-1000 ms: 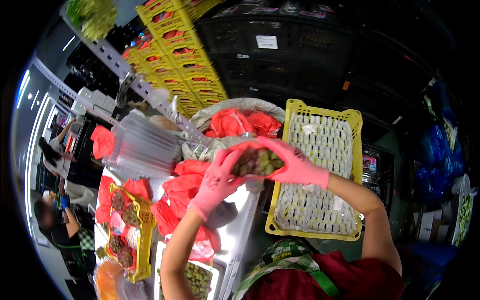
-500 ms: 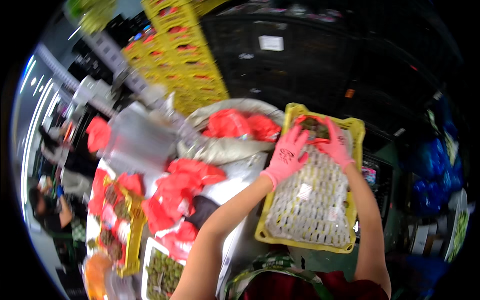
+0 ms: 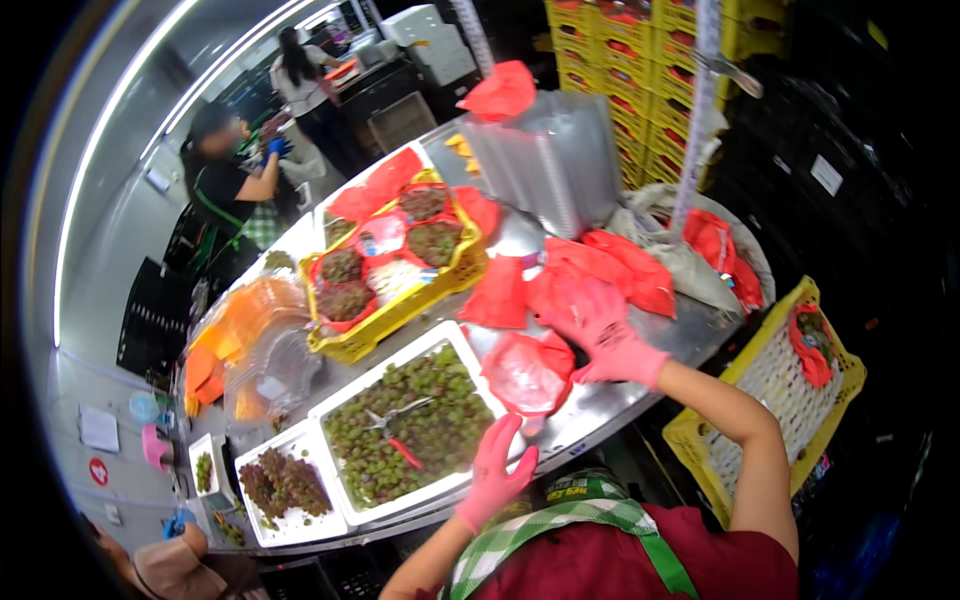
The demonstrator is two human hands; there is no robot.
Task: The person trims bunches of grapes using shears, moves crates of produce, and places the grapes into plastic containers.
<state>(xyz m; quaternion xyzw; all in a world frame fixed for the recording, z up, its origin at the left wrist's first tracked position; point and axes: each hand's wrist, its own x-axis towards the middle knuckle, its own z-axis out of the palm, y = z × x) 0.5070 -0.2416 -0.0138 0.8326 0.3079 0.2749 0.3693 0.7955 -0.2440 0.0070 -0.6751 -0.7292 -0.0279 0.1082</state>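
Observation:
My right hand (image 3: 608, 340), in a pink glove, lies with fingers spread over a heap of red bags (image 3: 625, 265) on the metal table. Just below its thumb stands a round clear container in a red bag (image 3: 528, 375), with no grapes showing inside. My left hand (image 3: 495, 470), gloved in pink too, is open near the table's front edge, its fingertips close to that container. Beside it, a large white tray (image 3: 345, 490) holds green grapes (image 3: 440, 375), with red-handled shears (image 3: 398, 440) lying on top. A smaller white tray (image 3: 328, 525) carries dark red grapes (image 3: 283, 482).
On the table a yellow crate (image 3: 400, 312) holds several red-wrapped grape packs. Stacked clear containers (image 3: 550, 165) stand behind. To my right, a lined yellow crate (image 3: 740, 385) contains one red-wrapped pack (image 3: 815, 345). A grey sack (image 3: 670, 245) leans at the table's far right. Co-workers (image 3: 225, 180) stand across.
The view has swung left. Both hands have left the lined yellow crate, where a red-wrapped pack stays, and have come over to the red bags and the table's front edge.

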